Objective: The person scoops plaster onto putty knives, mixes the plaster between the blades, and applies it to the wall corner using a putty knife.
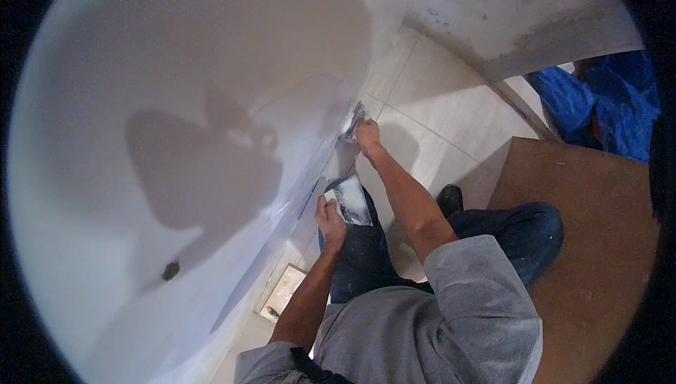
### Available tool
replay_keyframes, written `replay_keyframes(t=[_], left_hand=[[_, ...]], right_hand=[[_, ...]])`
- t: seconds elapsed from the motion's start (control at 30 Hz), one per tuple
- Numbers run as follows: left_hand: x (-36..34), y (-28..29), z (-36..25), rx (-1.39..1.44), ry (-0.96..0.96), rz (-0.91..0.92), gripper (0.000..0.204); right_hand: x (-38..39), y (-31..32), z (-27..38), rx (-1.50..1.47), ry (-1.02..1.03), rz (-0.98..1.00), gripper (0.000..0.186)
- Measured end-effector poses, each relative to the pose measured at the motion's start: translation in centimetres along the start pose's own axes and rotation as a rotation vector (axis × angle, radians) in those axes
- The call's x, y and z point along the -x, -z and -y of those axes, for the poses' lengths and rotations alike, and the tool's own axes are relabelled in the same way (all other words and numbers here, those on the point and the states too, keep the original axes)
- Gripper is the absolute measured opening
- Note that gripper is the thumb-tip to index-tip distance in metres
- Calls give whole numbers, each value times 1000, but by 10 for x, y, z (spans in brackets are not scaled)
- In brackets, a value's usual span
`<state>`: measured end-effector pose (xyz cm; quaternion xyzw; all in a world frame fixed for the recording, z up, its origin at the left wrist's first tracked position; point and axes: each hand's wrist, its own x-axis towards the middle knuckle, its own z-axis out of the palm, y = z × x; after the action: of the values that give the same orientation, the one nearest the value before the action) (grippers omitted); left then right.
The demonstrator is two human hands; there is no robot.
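My right hand (368, 134) is closed on a small metal blade (356, 113), a putty knife or scraper smeared with pale material, held at the foot of the white wall (91, 158) where it meets the tiles. Lower down, my left hand (330, 223) grips a wide flat blade (354, 201) coated with white and dark compound, held above my bent leg. My shadow falls across the wall, which has a small dark hole low on the left.
Pale floor tiles (408, 137) run along the wall, with a small square panel or tray (282, 289) beside my left forearm. A brown board (577, 292) lies to my right. Beyond it, crumpled blue plastic (609, 106) fills an opening below a stained wall (507, 10).
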<state>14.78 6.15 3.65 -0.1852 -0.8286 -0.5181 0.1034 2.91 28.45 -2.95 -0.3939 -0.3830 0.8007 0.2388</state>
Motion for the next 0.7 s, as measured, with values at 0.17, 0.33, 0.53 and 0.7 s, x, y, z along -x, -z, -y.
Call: replay_keyframes(t=[0.17,0.33,0.53,0.7], left_hand=[[1,1,-15,88,66,159,20],[8,8,-31,115,51,72,19],[35,32,-40,172,97,187,18],[57,36,-33,181,61,98,18]], right_hand=[[12,12,45,64,60,-3,36],[105,-4,125,-124,153,-45,41],[229,-15,217,96,505,-29,34],[387,-60,265,322,975,-136,30]])
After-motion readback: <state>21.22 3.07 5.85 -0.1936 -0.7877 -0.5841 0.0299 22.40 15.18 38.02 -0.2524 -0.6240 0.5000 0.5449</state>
